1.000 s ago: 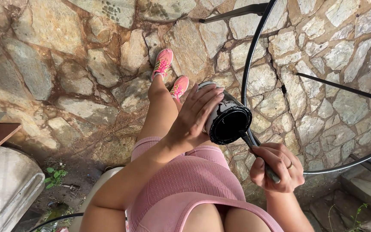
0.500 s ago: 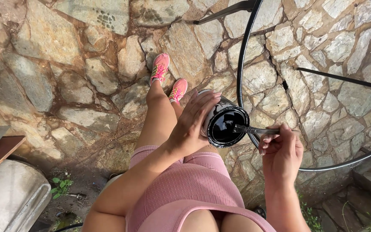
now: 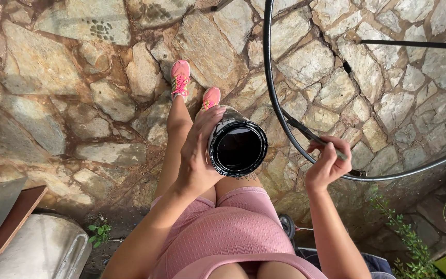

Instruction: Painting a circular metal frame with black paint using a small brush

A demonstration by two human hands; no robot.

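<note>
Left hand grips the paint can; right hand grips a brush beside it.

I note my left hand gripping a black paint can — right hand holding a thin brush against a black ring frame.

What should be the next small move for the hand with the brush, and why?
Probably a short stroke along the black ring. The right hand holds the thin brush with its tip at or very near the ring's curved bar, while the left hand holds the open can of black paint tilted close beside it. The brush seems already out of the can, so painting looks more likely than dipping.
</note>
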